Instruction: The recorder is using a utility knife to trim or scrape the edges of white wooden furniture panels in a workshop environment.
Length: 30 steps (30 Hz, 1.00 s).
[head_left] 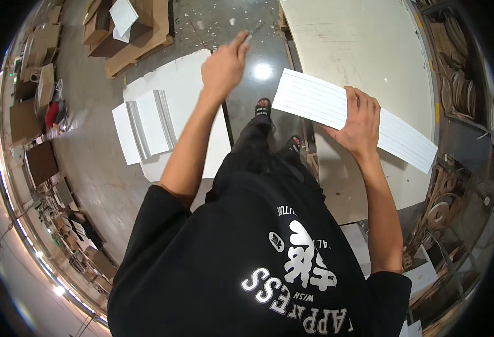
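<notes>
Presently the right hand [360,121] presses flat, fingers spread, on a white grooved panel [314,101] lying on the pale bench [365,45], long axis running left-up to right-down, its right end overhanging the bench edge. Left hand [223,66], closed grip around a slim pencil-like tool [254,29], is raised well left of the panel, open floor [258,73] beneath.

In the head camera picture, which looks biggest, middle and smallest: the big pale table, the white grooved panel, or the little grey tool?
1. The pale table, by far the largest.
2. The white grooved panel under the right hand.
3. The grey tool in the left hand, clearly smallest.
</notes>
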### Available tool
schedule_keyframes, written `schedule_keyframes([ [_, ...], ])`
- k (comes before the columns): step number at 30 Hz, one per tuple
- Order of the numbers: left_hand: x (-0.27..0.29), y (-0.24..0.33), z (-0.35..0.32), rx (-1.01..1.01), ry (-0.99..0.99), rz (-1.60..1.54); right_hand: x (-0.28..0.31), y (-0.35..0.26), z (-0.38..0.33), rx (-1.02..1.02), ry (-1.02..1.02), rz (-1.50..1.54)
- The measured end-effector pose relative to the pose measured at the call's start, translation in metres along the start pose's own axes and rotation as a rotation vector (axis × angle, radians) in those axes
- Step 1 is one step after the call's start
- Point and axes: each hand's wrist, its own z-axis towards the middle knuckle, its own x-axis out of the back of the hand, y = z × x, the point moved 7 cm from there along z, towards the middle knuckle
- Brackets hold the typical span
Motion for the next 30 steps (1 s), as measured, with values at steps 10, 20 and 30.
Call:
schedule_keyframes([
  [10,-0.041,0.005,-0.031,-0.216,-0.288,-0.548,0.000,0.001,-0.002,-0.007,0.017,-0.003],
  [20,-0.035,0.043,-0.018,-0.748,-0.200,-0.365,0.003,-0.004,0.003,-0.006,0.016,-0.027],
  [30,-0.026,0.030,-0.069,-0.695,-0.699,-0.131,-0.005,0.001,0.000,-0.009,0.001,-0.096],
])
